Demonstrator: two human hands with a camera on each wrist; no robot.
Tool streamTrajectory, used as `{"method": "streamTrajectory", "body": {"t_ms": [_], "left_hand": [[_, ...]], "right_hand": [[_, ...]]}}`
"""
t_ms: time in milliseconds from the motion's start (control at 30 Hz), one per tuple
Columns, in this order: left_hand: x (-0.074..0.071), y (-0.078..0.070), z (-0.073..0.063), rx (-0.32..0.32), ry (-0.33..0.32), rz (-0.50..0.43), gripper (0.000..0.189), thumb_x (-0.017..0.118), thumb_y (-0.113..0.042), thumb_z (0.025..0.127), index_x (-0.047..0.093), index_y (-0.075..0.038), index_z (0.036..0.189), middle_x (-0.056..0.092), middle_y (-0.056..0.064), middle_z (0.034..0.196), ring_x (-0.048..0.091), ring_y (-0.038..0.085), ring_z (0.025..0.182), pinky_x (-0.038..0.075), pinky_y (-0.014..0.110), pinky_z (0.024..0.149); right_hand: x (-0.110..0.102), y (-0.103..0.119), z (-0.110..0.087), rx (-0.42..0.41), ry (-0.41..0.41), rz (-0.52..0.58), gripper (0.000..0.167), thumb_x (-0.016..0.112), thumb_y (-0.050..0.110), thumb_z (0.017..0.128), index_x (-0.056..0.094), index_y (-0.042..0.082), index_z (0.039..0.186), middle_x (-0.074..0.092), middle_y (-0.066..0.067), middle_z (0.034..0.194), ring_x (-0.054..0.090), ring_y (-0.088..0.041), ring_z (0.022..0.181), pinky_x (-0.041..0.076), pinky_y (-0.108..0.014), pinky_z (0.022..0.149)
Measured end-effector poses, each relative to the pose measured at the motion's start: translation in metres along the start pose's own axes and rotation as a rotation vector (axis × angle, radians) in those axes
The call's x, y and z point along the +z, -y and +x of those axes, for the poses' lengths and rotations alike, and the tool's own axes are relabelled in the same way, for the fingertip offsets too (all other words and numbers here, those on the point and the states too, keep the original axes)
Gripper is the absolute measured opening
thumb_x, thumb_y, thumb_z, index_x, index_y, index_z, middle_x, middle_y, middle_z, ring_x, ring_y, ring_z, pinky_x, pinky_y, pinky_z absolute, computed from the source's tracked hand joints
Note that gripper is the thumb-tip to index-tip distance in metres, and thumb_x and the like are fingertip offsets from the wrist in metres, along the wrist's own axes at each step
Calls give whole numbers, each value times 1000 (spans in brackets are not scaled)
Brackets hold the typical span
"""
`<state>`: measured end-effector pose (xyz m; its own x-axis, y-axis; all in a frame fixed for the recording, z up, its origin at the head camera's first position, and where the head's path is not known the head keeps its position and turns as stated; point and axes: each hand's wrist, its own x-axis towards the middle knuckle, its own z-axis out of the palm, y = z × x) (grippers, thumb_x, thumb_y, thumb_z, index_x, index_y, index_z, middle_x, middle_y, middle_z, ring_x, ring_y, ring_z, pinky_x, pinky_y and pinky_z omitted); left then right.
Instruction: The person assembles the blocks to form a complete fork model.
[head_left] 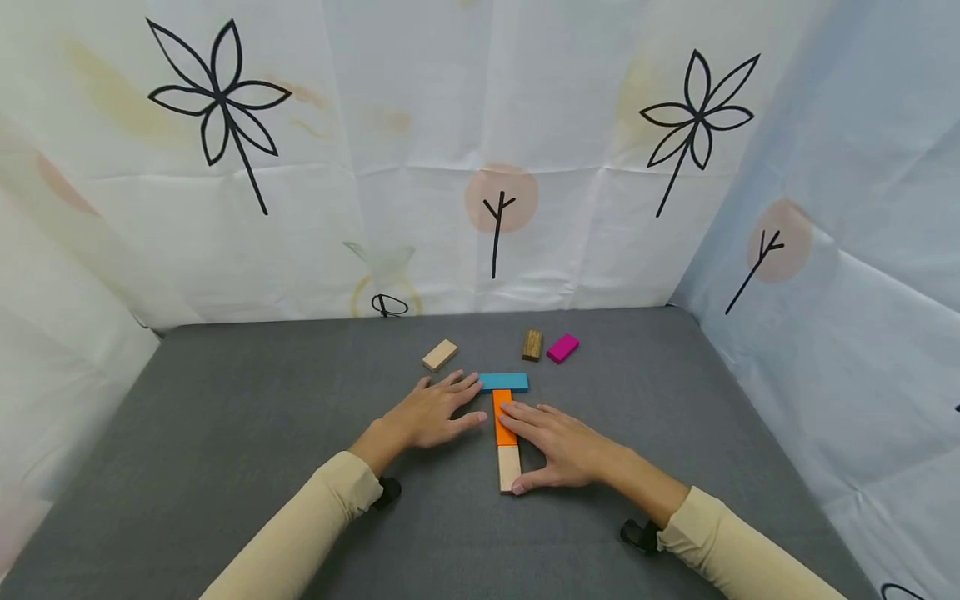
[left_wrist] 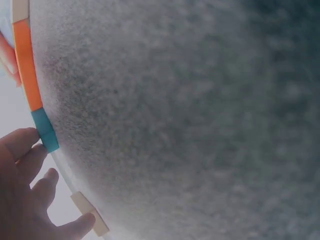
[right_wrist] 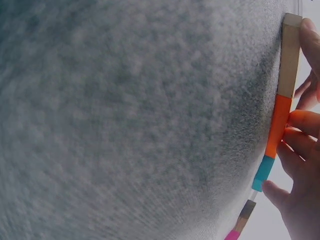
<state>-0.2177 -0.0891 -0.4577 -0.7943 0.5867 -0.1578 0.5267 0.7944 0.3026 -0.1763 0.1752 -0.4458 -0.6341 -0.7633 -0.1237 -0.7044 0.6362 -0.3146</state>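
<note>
Three blocks lie in a T on the grey surface: a blue block (head_left: 508,382) across the top, an orange block (head_left: 503,407) below it, then a pale wooden block (head_left: 508,468). My left hand (head_left: 431,414) has its fingertips at the left end of the blue block, the thumb apart from the row. In the left wrist view two left fingertips meet the blue block (left_wrist: 45,131). My right hand (head_left: 566,446) rests fingertips on the orange block, its thumb at the lower end of the pale block. Its fingers look mostly straight in the right wrist view.
Beyond the hands lie another pale wooden block (head_left: 440,355), a dark brown wooden block (head_left: 532,345) and a magenta block (head_left: 562,348). A white printed cloth (head_left: 427,108) hangs behind the grey tabletop (head_left: 247,433) and along its sides.
</note>
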Motion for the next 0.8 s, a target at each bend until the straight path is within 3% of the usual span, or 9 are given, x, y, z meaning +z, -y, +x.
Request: {"method": "streamTrajectory", "body": {"t_ms": [267,533,800], "left_hand": [[-1,0,-2,3,13,-5,73,35,-63,101,28,-20,159,24,-2,163,19,24,151,15,64,115],[-3,1,2,34,3,-37,71,47,-57,100,34,-15,157,27,2,162,21,24,151,14,63,115],[-8,1,2,30,6,-76,70,48,-56,100,36,-17,156,28,1,162,22,25,150,14,65,114]], "right_hand": [[-2,-1,1,-17,7,-35,97,60,70,86,32,9,157,25,-6,163,23,-20,150,12,-59,118],[-4,-2,2,-22,14,-37,97,60,69,87,31,8,157,26,-7,163,25,-20,149,16,-54,119],[-2,-3,2,-19,9,-30,99,61,70,85,33,8,156,27,-7,163,25,-19,149,20,-53,118]]}}
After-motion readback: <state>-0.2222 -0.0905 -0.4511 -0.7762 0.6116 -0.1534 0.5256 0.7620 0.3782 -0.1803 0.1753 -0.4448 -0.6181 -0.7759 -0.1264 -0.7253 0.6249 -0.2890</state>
